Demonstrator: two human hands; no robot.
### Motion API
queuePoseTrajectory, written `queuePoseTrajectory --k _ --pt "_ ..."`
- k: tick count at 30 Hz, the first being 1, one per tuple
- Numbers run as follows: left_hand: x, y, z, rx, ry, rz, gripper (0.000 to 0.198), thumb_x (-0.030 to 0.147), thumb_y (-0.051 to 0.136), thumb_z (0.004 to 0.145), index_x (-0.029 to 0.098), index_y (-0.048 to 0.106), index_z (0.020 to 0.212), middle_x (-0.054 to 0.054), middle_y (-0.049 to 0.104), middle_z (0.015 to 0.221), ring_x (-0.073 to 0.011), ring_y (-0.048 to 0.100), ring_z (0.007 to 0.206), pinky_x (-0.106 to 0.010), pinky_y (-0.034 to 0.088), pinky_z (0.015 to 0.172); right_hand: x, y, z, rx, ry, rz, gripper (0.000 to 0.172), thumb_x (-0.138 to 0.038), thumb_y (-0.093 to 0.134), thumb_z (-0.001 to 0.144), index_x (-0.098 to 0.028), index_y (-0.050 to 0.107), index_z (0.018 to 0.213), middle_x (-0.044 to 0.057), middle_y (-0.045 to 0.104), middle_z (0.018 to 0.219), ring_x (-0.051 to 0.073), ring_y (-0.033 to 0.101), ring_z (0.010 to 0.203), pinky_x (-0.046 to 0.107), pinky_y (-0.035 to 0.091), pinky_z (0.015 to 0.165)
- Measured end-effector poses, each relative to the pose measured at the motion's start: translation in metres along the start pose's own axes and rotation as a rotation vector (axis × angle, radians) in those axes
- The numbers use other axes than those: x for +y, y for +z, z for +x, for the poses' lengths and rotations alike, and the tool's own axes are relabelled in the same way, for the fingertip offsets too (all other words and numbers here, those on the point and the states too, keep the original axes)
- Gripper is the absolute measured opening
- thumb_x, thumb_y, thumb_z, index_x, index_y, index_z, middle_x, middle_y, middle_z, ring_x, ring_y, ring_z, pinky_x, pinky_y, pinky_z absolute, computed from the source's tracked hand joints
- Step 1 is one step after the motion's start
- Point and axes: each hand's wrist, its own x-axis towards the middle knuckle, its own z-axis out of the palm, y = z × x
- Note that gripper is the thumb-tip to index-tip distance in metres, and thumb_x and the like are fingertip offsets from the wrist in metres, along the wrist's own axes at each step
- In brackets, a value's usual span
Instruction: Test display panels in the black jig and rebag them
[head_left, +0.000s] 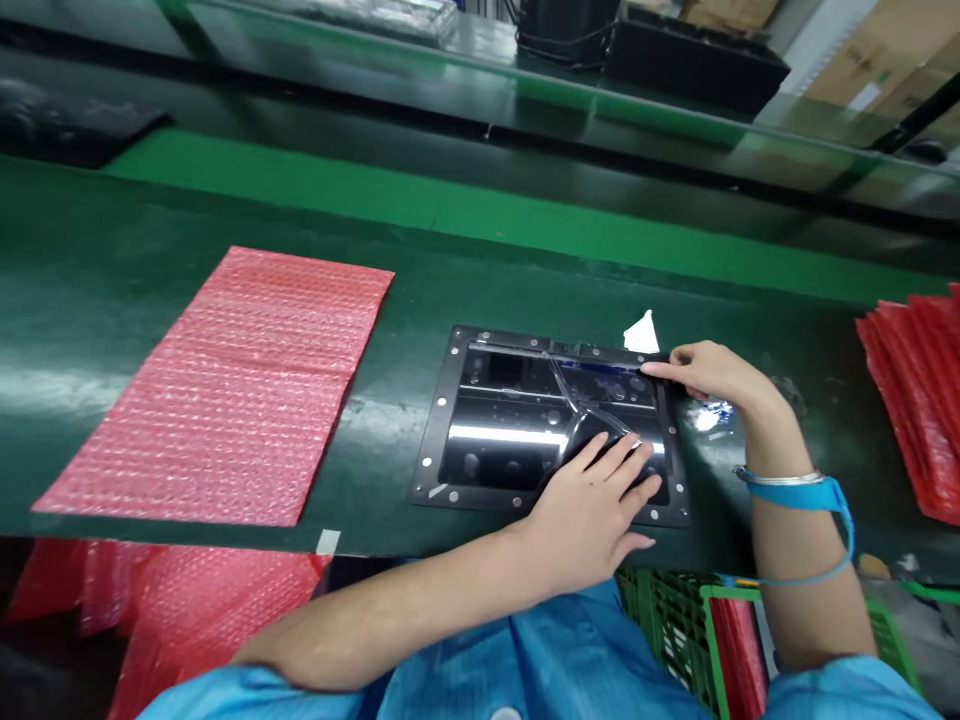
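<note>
A black framed display panel (480, 465) lies flat on the green bench, with round light spots along its border and clear film wrinkled over its glossy face. Across its lower right part rests my left hand (589, 515), fingers spread and flat on the film. My right hand (705, 375) is at the panel's upper right corner. Its index finger points left and touches the frame, while the other fingers are curled under. Whether those fingers pinch anything is hidden. Just above that corner sits a small white scrap (641, 333).
A pink bubble-wrap bag (225, 390) lies to the left, with more red bubble wrap (217, 600) below the bench edge. Stacked red bags (922, 390) stand at far right. A raised shelf (480, 80) runs along the back. Green crates (667, 610) are below.
</note>
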Motion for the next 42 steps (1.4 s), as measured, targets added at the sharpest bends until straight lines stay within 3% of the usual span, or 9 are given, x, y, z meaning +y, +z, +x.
queuePoseTrajectory --k 4,12,16,18,23,29,35,39,42 --pt "-0.004 0.001 0.005 -0.027 0.005 0.047 0.049 0.045 0.042 0.101 0.017 0.063 0.135 -0.010 0.048 0.154 -0.0284 0.041 0.145 -0.043 0.034 0.119 -0.004 0.003 0.007 0.009 -0.010 -0.046 0.060 -0.074 0.069 0.069 -0.023 0.040 0.054 -0.001 0.047 0.048 0.014 0.044 0.051 0.029 0.028 0.052" --pt "-0.018 -0.008 0.010 -0.035 0.036 -0.003 0.044 0.043 0.053 0.097 0.018 0.065 0.131 -0.012 0.055 0.148 -0.0279 0.049 0.138 -0.046 0.035 0.117 -0.009 0.014 -0.005 0.220 -0.015 -0.016 0.056 -0.068 0.072 0.070 -0.023 0.044 0.051 0.003 0.054 0.056 0.019 0.050 0.061 0.030 0.028 0.057" --pt "-0.050 -0.017 0.022 0.123 -0.252 0.106 0.049 0.037 0.055 0.095 0.014 0.058 0.138 -0.021 0.053 0.147 -0.0347 0.048 0.137 -0.058 0.032 0.115 0.002 0.020 -0.008 0.320 -0.073 0.150 0.049 -0.065 0.060 0.080 -0.024 0.049 0.057 0.003 0.055 0.057 0.020 0.053 0.063 0.030 0.030 0.059" --pt "-0.063 -0.022 0.030 0.162 -0.380 0.184 0.053 0.038 0.051 0.096 0.008 0.055 0.139 -0.024 0.062 0.135 -0.0368 0.053 0.130 -0.061 0.029 0.116 0.008 0.019 -0.008 0.335 -0.108 0.264 0.050 -0.065 0.048 0.087 -0.024 0.049 0.059 0.002 0.052 0.052 0.018 0.053 0.059 0.029 0.032 0.059" --pt "-0.077 -0.027 0.041 0.240 -0.461 0.190 0.048 0.044 0.051 0.095 0.006 0.062 0.121 -0.020 0.068 0.109 -0.0367 0.058 0.111 -0.058 0.033 0.110 0.014 0.017 -0.009 0.305 -0.210 0.531 0.052 -0.074 0.054 0.077 -0.023 0.051 0.068 -0.001 0.052 0.048 0.014 0.047 0.048 0.027 0.036 0.055" --pt "-0.073 -0.037 0.038 0.544 -0.445 0.054 0.027 0.041 0.053 0.094 0.019 0.056 0.108 -0.012 0.068 0.106 -0.0311 0.056 0.106 -0.051 0.037 0.101 0.001 0.023 -0.018 0.105 -0.344 0.757 0.064 -0.085 0.063 0.062 -0.021 0.058 0.064 0.003 0.060 0.056 0.015 0.052 0.051 0.028 0.041 0.052" --pt "-0.083 -0.064 0.010 0.649 -0.457 -0.049 0.022 0.038 0.051 0.095 0.023 0.059 0.108 -0.008 0.070 0.111 -0.0259 0.058 0.110 -0.045 0.037 0.104 -0.011 0.031 -0.023 0.090 -0.366 0.933 0.069 -0.091 0.062 0.058 -0.022 0.054 0.052 0.004 0.059 0.059 0.018 0.055 0.060 0.030 0.045 0.058" --pt "-0.110 -0.072 -0.017 0.868 -0.697 -0.367 0.030 0.044 0.058 0.089 0.022 0.063 0.109 -0.007 0.071 0.107 -0.0247 0.063 0.106 -0.039 0.045 0.096 -0.014 0.037 -0.022 0.147 -0.334 1.015 0.070 -0.090 0.065 0.057 -0.023 0.048 0.049 0.002 0.052 0.054 0.016 0.048 0.056 0.030 0.040 0.055" --pt "-0.122 -0.070 -0.024 0.829 -0.876 -0.929 0.039 0.057 0.072 0.073 0.019 0.066 0.080 -0.005 0.068 0.075 -0.0251 0.068 0.083 -0.035 0.052 0.075 -0.017 0.037 -0.025 0.162 -0.324 1.049 0.067 -0.088 0.064 0.060 -0.023 0.054 0.053 0.003 0.056 0.057 0.017 0.051 0.058 0.030 0.042 0.056"
